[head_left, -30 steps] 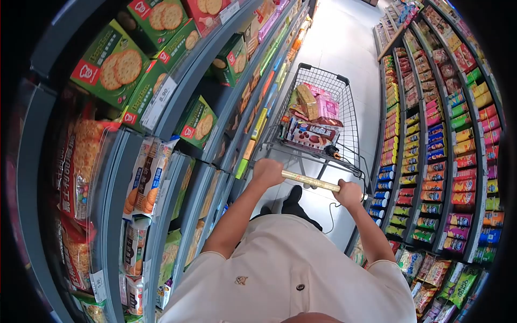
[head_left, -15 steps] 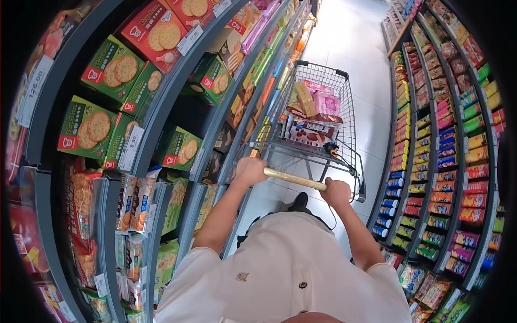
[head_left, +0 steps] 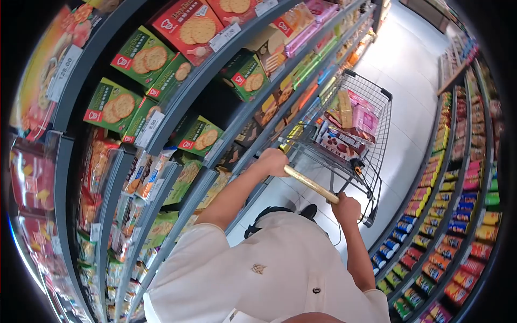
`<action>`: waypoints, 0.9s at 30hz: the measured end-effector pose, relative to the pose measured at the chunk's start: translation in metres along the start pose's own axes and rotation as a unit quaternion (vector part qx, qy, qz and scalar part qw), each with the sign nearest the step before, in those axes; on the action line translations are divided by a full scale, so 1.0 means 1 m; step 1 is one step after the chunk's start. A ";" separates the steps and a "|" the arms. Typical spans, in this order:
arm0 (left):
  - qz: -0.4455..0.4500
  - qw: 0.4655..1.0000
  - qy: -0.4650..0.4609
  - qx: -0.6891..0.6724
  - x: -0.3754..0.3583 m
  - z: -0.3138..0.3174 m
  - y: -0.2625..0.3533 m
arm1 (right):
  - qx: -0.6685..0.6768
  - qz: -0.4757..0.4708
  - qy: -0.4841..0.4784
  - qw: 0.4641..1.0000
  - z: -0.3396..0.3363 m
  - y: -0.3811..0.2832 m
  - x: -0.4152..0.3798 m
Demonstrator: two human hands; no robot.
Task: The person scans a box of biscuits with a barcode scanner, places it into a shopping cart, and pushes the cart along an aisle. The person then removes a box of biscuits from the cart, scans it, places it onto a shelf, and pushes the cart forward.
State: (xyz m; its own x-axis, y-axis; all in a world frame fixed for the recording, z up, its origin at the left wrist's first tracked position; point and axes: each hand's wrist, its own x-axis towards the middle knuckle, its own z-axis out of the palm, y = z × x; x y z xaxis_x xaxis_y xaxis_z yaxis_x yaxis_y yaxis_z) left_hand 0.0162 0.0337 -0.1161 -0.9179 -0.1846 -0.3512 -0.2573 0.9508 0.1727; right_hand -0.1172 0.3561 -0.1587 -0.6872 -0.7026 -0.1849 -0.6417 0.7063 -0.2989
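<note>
Both hands are wrapped round the pale, wood-coloured handle of a shopping cart. My left hand closes on its left end, close to the shelf. Towards the right end sits my right hand, fingers curled round the bar. Ahead of them is the cart's black wire basket. In it lie a pink package, a yellowish long pack and a dark brown and white snack package. Parts of the goods underneath are hidden.
Close on the left rises a shelf with green cracker boxes, a red cracker box and price tags. On the right, another shelf holds rows of colourful canisters and packets. Pale floor tiles run between them.
The view has turned, so the cart and both hands now appear farther right and the cart tilts more. More of the left shelf shows. Both hands keep their hold on the handle.
</note>
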 end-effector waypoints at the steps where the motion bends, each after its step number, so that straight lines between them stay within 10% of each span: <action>1: 0.003 1.000 -0.001 -0.008 0.004 -0.001 0.001 | 0.001 -0.004 0.002 1.000 0.000 0.004 0.002; 27: -0.022 0.999 0.026 0.005 0.055 -0.009 0.031 | -0.035 -0.004 -0.002 0.999 -0.027 0.050 0.031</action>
State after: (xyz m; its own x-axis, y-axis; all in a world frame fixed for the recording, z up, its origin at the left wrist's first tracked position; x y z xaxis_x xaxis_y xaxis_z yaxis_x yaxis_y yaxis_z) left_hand -0.0449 0.0508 -0.1222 -0.9206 -0.2378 -0.3096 -0.2939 0.9442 0.1485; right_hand -0.1798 0.3721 -0.1543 -0.6805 -0.7084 -0.1873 -0.6697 0.7050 -0.2334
